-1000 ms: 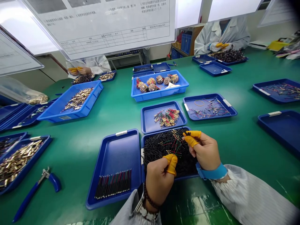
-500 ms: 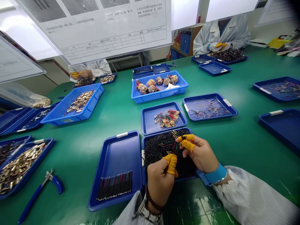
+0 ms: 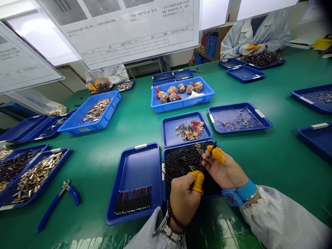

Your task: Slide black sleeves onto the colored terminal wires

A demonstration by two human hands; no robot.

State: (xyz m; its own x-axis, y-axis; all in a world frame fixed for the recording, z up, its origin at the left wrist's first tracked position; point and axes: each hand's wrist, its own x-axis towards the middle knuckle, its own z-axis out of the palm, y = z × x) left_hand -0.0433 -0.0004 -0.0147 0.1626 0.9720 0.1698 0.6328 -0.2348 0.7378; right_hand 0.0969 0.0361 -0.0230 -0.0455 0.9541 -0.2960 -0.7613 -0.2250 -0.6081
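Hands, two, bare save for yellow finger cots, held close together over the tube tray [image 3: 166, 162].
Left hand [image 3: 184, 199]: fist upright at the tray's near edge, thumb and forefinger pinched on the lower ends of thin coloured wires [image 3: 203, 163].
Right hand [image 3: 225, 168]: just right of the left and a little farther out, fingertips pinched on one short black tube [image 3: 214, 147] at the wires' upper ends. Wires run near-left to far-right between the two grips, the tube in line with them; right hand is the nearer to the tube.
Tube tray: one, blue, heaped with loose black tubes, too many to count.
Left of it, touching: one blue tray [image 3: 135, 162] with a single row of finished sleeved pieces [image 3: 133, 200] at its near end; number unclear.
Far left of the tube tray: one pair of blue-handled pliers [image 3: 55, 204] on the green desk [image 3: 103, 138].
Beyond the tube tray: one small tray of coloured terminal wires [image 3: 190, 129]; beyond that, one deep bin [image 3: 181, 103] with about six bundles.
Farthest: two co-workers in white coats.
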